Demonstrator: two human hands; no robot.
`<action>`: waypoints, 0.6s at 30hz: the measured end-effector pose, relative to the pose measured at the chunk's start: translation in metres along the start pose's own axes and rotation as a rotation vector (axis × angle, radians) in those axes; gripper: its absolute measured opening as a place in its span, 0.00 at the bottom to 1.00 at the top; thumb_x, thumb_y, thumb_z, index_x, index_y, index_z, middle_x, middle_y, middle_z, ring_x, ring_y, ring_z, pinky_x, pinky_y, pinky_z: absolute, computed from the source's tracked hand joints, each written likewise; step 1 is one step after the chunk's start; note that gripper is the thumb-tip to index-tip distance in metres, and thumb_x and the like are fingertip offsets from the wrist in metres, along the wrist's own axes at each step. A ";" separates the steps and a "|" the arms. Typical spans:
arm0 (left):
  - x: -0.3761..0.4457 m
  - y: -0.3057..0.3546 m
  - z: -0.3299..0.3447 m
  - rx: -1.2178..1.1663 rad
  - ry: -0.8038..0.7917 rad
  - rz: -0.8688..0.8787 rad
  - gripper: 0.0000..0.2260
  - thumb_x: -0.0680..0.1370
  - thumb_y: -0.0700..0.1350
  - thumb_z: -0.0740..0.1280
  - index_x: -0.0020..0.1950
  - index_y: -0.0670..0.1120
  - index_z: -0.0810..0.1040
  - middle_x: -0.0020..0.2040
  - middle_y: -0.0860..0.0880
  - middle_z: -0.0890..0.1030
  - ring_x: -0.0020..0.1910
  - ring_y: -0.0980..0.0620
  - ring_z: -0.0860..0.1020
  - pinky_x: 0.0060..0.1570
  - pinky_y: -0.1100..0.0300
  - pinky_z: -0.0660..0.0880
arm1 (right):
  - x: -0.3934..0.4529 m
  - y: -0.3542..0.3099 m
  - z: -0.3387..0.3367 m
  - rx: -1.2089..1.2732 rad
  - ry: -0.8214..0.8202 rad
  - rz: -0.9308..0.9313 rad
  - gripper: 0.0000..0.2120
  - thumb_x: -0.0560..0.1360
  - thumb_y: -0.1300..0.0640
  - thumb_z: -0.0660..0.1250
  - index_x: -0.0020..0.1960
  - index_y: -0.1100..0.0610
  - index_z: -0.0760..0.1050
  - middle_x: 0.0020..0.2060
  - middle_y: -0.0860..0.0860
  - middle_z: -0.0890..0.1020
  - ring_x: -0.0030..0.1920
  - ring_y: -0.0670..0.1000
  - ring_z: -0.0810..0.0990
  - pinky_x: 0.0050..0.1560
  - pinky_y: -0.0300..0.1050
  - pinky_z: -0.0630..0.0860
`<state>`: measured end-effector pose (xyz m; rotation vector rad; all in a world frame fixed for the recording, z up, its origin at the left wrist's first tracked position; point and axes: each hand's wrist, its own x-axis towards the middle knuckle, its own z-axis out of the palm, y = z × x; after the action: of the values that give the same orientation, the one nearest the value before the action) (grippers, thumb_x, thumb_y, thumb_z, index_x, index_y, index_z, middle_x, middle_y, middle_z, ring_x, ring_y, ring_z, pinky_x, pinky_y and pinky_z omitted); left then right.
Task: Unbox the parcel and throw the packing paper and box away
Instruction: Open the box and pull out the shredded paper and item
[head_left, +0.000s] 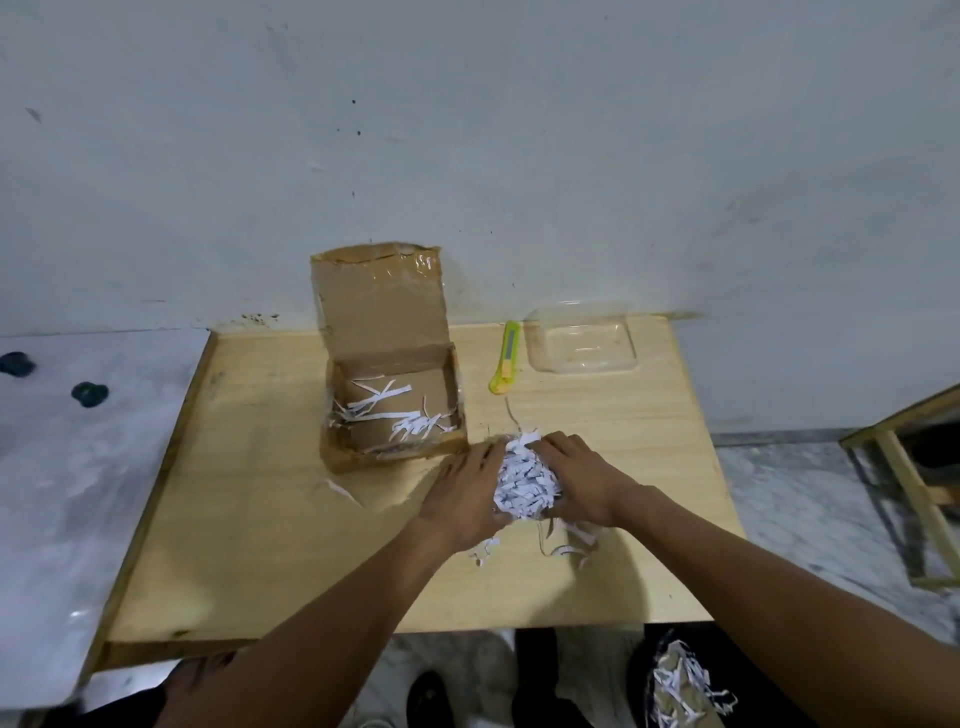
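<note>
An open cardboard box (397, 452) stands on the wooden table (249, 519), its lid tilted up against the wall. A few white paper shreds (400, 415) lie inside it. Right of the box, my left hand (465, 499) and my right hand (582, 480) press from both sides on a wad of shredded white packing paper (524, 480) resting on the table. Loose strips (566, 545) lie under and beside my hands, and one strip (343, 491) lies in front of the box.
A yellow-green utility knife (506, 358) and a clear plastic container (579, 340) sit at the table's back right. A bin holding shredded paper (680, 686) stands on the floor at lower right. A wooden frame (919, 488) is at the right, a white surface (67, 467) at the left.
</note>
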<state>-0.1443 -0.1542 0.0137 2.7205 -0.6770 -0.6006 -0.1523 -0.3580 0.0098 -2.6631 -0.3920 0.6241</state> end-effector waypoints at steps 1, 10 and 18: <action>-0.003 -0.002 -0.002 0.019 0.001 0.014 0.44 0.73 0.54 0.71 0.79 0.47 0.46 0.78 0.47 0.55 0.76 0.45 0.59 0.73 0.50 0.60 | -0.001 0.001 -0.003 0.017 0.006 -0.001 0.46 0.65 0.45 0.76 0.76 0.51 0.57 0.68 0.53 0.65 0.66 0.57 0.64 0.64 0.57 0.69; -0.041 0.019 0.001 0.078 0.327 0.218 0.19 0.74 0.44 0.60 0.65 0.50 0.69 0.62 0.49 0.72 0.61 0.46 0.70 0.60 0.51 0.70 | -0.061 0.004 -0.005 0.033 0.528 -0.136 0.24 0.74 0.48 0.64 0.68 0.52 0.68 0.65 0.53 0.72 0.65 0.56 0.69 0.62 0.53 0.68; -0.026 0.016 0.011 0.178 0.089 0.166 0.21 0.76 0.44 0.59 0.70 0.51 0.69 0.65 0.50 0.73 0.64 0.45 0.69 0.63 0.51 0.66 | -0.055 -0.010 0.035 -0.169 0.286 -0.142 0.18 0.73 0.49 0.57 0.59 0.50 0.77 0.54 0.48 0.80 0.53 0.54 0.77 0.47 0.47 0.73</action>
<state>-0.1766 -0.1568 0.0183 2.7943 -0.9636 -0.3943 -0.2181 -0.3573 0.0048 -2.7969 -0.5661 0.1696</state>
